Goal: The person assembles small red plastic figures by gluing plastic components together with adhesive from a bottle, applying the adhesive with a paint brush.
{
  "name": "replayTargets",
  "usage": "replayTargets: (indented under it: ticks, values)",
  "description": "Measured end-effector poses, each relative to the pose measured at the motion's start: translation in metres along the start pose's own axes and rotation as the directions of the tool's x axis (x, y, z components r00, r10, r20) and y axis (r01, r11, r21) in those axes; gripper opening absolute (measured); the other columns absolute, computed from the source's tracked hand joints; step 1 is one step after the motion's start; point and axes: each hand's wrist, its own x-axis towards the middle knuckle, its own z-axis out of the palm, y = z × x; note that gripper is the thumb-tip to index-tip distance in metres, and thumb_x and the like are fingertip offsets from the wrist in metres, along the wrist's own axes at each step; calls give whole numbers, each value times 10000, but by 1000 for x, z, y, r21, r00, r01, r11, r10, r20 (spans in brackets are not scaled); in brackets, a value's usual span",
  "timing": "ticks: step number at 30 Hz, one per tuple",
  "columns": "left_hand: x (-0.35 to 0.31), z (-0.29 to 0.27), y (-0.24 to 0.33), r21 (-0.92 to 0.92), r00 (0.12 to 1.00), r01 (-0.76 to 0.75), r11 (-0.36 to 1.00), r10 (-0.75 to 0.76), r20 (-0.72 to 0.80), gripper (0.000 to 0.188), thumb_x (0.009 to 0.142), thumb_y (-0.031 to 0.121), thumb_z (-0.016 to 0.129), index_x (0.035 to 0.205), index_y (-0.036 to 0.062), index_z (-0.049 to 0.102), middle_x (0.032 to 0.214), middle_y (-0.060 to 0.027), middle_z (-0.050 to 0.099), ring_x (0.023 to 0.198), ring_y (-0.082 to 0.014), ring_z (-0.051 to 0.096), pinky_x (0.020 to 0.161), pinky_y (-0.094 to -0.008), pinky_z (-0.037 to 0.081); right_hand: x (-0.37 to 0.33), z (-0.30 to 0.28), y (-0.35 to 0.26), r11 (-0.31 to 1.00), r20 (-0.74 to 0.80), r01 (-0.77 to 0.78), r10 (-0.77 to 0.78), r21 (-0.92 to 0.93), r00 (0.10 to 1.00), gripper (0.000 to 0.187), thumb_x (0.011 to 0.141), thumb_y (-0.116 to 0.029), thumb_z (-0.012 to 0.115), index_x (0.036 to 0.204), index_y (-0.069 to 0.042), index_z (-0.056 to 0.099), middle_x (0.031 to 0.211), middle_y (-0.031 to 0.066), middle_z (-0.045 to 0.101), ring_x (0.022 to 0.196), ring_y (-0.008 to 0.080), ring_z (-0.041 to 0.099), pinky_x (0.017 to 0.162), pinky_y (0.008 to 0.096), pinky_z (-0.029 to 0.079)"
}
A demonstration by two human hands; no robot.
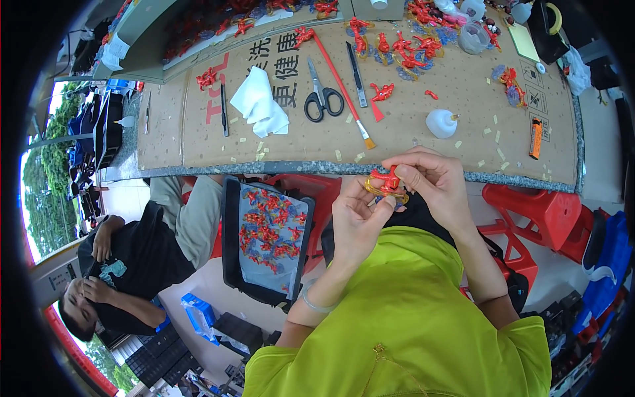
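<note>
Close to the table's front edge, a small red figurine (383,180) with a yellow ring and a bluish base sits between my two hands. My left hand (359,215) is closed round its lower part and base. From the other side my right hand (433,182) pinches the red upper part between thumb and fingers; the exact contact is partly hidden. On the tabletop beyond them lie a long red-handled brush (337,83), black-handled scissors (322,99), a craft knife (357,74) and a white squeeze bottle (442,124).
More red figurines (413,53) crowd the table's far side. A crumpled white cloth (260,102) lies at left, an orange cutter (536,138) at right. A black tray (231,231) of figurines stands below the table, left of me. Another person (152,258) sits farther left. Red stools (536,212) stand at right.
</note>
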Motion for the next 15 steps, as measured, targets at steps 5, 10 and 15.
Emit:
replayTargets:
  ticks: [5, 10, 15]
  values:
    - [2, -3, -1, -15, 998, 25, 1000, -26, -56, 150, 858, -43, 509, 1006, -43, 533, 960, -146, 638, 878, -188, 644, 732, -299, 542, 3, 2, 3, 1000, -6, -12, 12, -17, 1000, 169, 910, -69, 561, 1006, 16, 671, 864, 35, 609, 760, 63, 563, 631, 204, 456]
    - [2, -29, -4, -9, 983, -60, 998, 57, -174, 143, 862, -46, 497, 999, -40, 536, 943, -150, 646, 872, -202, 654, 731, -302, 542, 36, 15, 11, 932, -128, 54, -106, -358, 986, 129, 854, -54, 597, 948, 18, 649, 781, 118, 644, 669, 199, 625, 588, 269, 481]
    - [1, -41, 3, 86, 956, -154, 984, 170, -240, 107, 859, -55, 512, 958, -20, 533, 920, -132, 648, 851, -189, 659, 710, -293, 552, 92, 44, 22, 525, -45, 133, -313, -841, 949, 40, 781, 35, 555, 790, 64, 581, 746, 255, 614, 697, 392, 627, 623, 410, 511]
